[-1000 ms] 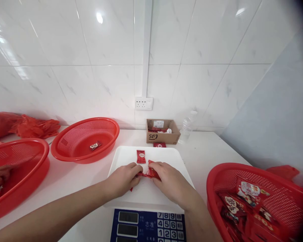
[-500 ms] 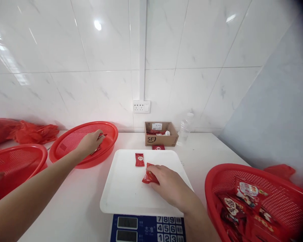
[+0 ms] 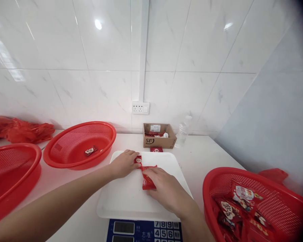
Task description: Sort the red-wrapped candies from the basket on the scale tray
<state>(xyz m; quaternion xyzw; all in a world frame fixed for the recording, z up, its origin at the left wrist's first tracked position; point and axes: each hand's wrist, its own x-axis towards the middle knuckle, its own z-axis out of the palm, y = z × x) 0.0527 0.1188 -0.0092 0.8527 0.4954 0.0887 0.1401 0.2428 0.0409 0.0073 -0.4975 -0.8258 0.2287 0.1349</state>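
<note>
My right hand [image 3: 164, 186] is closed round a red candy packet [image 3: 148, 178] with an open-looking or crimped top edge, over the white weighing tray [image 3: 121, 205]. The fingers of my left hand [image 3: 125, 163] pinch a smaller red packet [image 3: 138, 160] with a round white label, near the tray's far side. The two packets lie close together; part of each is covered by fingers. Below the tray shows the scale's blue panel [image 3: 146, 232] with keys and displays.
To the left, a red basket [image 3: 65, 164] holds a dark red packet [image 3: 91, 150]. Another red basket [image 3: 37, 158] stands nearer. At right, a red basket [image 3: 207, 188] contains several packets. Behind the tray are a cardboard box [image 3: 158, 143], a red packet [image 3: 156, 149] and a clear bottle [image 3: 183, 131].
My left hand has moved right, out of the far left basket, to the small packet on the tray. A packet now shows in that basket. The right-hand packet is turned more upright.
</note>
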